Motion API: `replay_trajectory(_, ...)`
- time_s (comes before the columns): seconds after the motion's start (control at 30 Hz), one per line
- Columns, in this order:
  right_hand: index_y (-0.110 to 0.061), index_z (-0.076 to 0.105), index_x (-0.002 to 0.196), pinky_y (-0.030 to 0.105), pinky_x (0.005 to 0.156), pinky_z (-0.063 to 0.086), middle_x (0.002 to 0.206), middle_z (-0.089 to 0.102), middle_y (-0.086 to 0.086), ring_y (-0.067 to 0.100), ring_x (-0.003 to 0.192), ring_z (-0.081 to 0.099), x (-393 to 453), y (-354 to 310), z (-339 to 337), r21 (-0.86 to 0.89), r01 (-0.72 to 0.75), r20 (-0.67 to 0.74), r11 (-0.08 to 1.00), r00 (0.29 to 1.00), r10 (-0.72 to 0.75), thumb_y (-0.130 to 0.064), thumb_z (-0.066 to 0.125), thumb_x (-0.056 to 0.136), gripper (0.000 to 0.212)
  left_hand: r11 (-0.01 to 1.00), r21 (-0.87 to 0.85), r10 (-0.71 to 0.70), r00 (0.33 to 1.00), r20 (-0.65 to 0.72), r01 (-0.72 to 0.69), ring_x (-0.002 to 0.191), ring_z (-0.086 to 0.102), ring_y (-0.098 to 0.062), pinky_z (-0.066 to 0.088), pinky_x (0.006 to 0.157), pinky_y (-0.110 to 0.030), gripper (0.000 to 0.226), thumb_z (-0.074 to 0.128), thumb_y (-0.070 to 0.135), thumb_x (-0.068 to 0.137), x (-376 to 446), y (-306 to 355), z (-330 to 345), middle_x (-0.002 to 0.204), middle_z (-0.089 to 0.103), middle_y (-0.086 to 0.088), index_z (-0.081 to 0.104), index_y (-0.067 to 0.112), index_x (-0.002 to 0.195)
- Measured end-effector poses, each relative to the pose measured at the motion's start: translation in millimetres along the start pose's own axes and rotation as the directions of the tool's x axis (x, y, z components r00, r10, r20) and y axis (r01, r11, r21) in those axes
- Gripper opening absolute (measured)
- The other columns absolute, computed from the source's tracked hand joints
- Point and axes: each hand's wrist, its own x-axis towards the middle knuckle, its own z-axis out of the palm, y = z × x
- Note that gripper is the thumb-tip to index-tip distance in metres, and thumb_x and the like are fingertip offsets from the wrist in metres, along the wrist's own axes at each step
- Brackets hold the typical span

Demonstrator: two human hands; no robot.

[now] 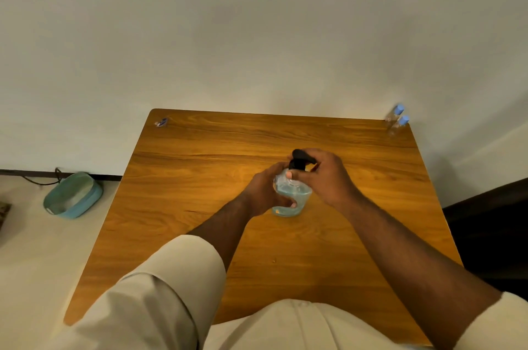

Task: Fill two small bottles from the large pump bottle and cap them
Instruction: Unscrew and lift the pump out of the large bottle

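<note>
One wooden table [200, 206] carries everything: at its middle stands the large pump bottle [294, 198], holding pale blue liquid. The left hand [264, 192] wraps its body while the right hand [323, 175] closes around the black pump head [301, 159]. Two small bottles [397, 119], blue-capped, stand upright together at the far right corner.

The left hand [264, 192] covers the near left side of the pump bottle [293, 198], and the right hand [323, 178] hides its neck. A small object [161, 122] at the tabletop's [200, 206] far left corner is too small to tell.
</note>
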Motion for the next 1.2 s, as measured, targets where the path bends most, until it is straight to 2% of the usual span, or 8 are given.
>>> replay_trajectory(0.13,-0.023,0.067,0.105,0.007,0.069,0.045,0.092,0.064,-0.018,-0.006,0.089,0.059,2,-30,-21,0.034,0.061,-0.042,0.998,0.997,-0.060,-0.025,0.079,0.072,0.035,0.999,0.039,0.008,1.000,0.001,-0.008,0.103,0.057,-0.001,0.049,0.080,-0.004,0.086,0.088,0.001,0.061,-1,1,-1,0.117,0.060,0.007,0.048,0.018,0.135)
replay_trajectory(0.27,-0.023,0.070,0.093,0.023,0.074,0.051,0.091,0.069,-0.010,0.003,0.088,0.063,7,-59,-45,-0.064,0.089,0.175,0.994,0.982,-0.076,-0.021,0.082,0.069,0.027,0.998,0.062,0.017,1.000,0.000,-0.017,0.104,0.055,-0.003,0.045,0.077,0.001,0.087,0.089,0.001,0.061,-1,4,-2,0.117,0.059,0.009,0.049,0.016,0.136)
replay_trajectory(0.37,-0.021,0.070,0.095,0.028,0.079,0.056,0.092,0.069,-0.008,0.007,0.088,0.065,10,-68,-53,-0.043,0.090,0.071,0.995,0.994,-0.087,-0.019,0.081,0.070,0.028,0.995,0.100,0.025,1.000,0.013,-0.026,0.109,0.055,-0.007,0.044,0.081,-0.002,0.089,0.090,0.005,0.059,0,4,-4,0.124,0.058,0.007,0.048,0.020,0.137)
replay_trajectory(0.57,-0.022,0.070,0.098,0.043,0.083,0.057,0.095,0.070,-0.006,0.013,0.091,0.067,11,-83,-63,-0.041,0.077,0.074,0.996,0.994,-0.074,-0.017,0.081,0.070,0.030,0.994,0.104,0.037,0.999,0.020,-0.039,0.110,0.055,-0.008,0.045,0.083,-0.002,0.087,0.090,0.003,0.059,-1,5,-3,0.122,0.058,0.006,0.049,0.019,0.134)
replay_trajectory(0.77,-0.021,0.068,0.099,0.039,0.087,0.055,0.100,0.069,-0.005,0.013,0.094,0.065,10,-100,-76,-0.111,0.151,0.051,0.982,0.988,-0.146,-0.019,0.078,0.073,0.028,0.990,0.133,0.048,0.998,0.033,-0.052,0.110,0.054,-0.008,0.044,0.081,0.000,0.086,0.089,0.003,0.060,0,5,-4,0.120,0.057,0.007,0.049,0.018,0.133)
replay_trajectory(0.93,-0.027,0.063,0.107,0.015,0.079,0.046,0.098,0.065,-0.014,0.000,0.093,0.061,-1,-103,-61,-0.165,0.217,0.155,0.962,0.969,-0.192,-0.021,0.075,0.077,0.033,0.988,0.145,0.038,0.998,0.040,-0.044,0.113,0.054,-0.011,0.046,0.089,-0.014,0.088,0.090,0.005,0.060,2,6,-4,0.121,0.057,0.007,0.047,0.021,0.135)
replay_trajectory(1.03,-0.026,0.064,0.104,0.025,0.085,0.051,0.098,0.067,-0.012,0.005,0.096,0.063,-4,-102,-61,-0.121,0.197,0.142,0.973,0.973,-0.179,-0.021,0.075,0.077,0.030,0.986,0.158,0.040,0.999,0.037,-0.045,0.114,0.055,-0.013,0.047,0.096,-0.025,0.088,0.090,0.007,0.060,1,7,-3,0.121,0.057,0.007,0.047,0.021,0.135)
replay_trajectory(1.2,-0.022,0.064,0.099,0.038,0.089,0.054,0.098,0.068,-0.007,0.012,0.094,0.065,-5,-100,-63,-0.068,0.189,0.057,0.980,0.981,-0.186,-0.019,0.074,0.078,0.024,0.989,0.141,0.039,0.999,0.027,-0.043,0.113,0.054,-0.011,0.045,0.093,-0.021,0.087,0.089,0.005,0.060,0,6,-2,0.121,0.056,0.007,0.047,0.021,0.134)
